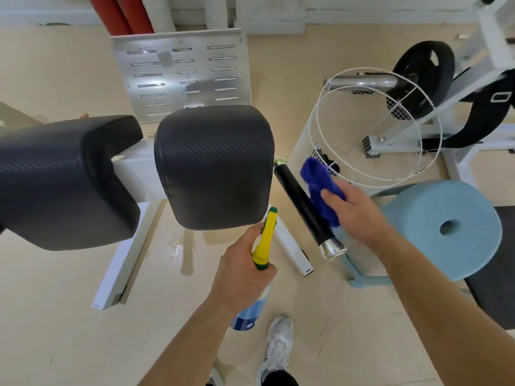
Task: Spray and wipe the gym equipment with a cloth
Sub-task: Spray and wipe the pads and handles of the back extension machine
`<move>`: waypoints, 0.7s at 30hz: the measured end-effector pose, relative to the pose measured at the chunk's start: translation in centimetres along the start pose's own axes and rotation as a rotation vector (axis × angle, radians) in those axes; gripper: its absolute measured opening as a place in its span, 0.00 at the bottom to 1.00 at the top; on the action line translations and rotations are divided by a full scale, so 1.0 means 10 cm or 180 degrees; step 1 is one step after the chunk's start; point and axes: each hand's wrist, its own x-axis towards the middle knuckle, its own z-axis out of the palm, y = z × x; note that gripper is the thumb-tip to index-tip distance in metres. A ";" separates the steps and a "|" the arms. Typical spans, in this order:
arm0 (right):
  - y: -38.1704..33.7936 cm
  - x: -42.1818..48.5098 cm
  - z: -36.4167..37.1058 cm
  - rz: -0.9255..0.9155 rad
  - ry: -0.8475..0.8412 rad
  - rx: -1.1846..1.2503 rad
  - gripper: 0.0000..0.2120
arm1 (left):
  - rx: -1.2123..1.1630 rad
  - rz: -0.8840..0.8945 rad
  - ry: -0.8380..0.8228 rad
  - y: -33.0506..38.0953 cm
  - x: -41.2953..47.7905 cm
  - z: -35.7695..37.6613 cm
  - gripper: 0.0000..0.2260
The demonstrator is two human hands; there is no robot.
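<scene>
The beige floor (55, 316) carries a small wet patch (178, 246) at seven o'clock from centre. Two white base bars of the gym machine rest on it, the left bar (122, 260) at eight o'clock and the right bar (292, 249) at five. A white wire basket (306, 140) stands at two o'clock, a pale blue stool (434, 224) at four with a black mat (496, 274) just beside it, and a white shoe (278, 346) at six.

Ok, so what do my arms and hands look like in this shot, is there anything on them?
Both forearms are bare as far as the frame shows, with no sleeves in view. The left hand and right hand have no gloves, and no watch, bracelet or ring is visible on the wrists or fingers. The only clothing in view is lower down: a white trainer.
</scene>
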 end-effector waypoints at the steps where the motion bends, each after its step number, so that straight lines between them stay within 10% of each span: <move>1: -0.09 0.10 0.07 -0.0472 -0.0023 -0.0331 0.10 | -0.0011 -0.0014 0.0012 0.01 0.00 -0.01 0.25; 11: -0.30 -0.28 0.30 -0.1278 -0.0674 -0.3359 0.16 | 0.0091 0.0002 0.0057 0.04 -0.09 -0.18 0.23; 21: -0.36 -0.18 0.15 -0.1008 -0.0287 -0.2375 0.12 | 0.0354 0.0008 -0.0011 0.27 -0.28 -0.41 0.24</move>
